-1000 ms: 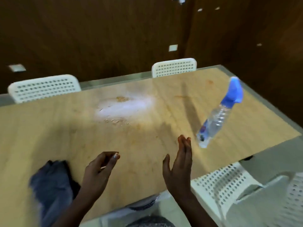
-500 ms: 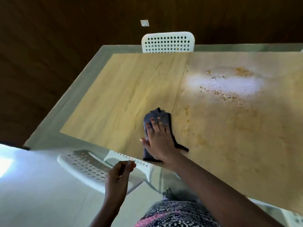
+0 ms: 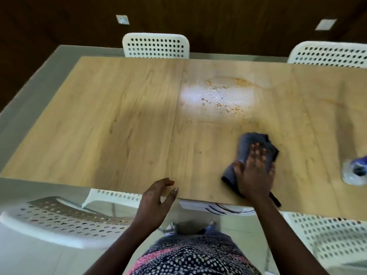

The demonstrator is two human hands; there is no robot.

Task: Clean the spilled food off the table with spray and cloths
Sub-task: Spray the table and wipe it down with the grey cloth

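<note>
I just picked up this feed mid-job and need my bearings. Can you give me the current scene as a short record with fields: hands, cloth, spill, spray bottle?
right hand: flat on the cloth, fingers straight, pressing it to the table
left hand: at the near table edge, fingers loosely curled, holding nothing
cloth: dark grey, bunched, on the table near its front edge
spill: crumbs and a wet sheen, beyond the cloth, not yet wiped
spray bottle: at the right frame edge, blurred, apart from both hands

R hand (image 3: 255,173) flat on cloth (image 3: 256,147) nr table (image 3: 119,116) edge; spill (image 3: 220,98) beyond.
</note>
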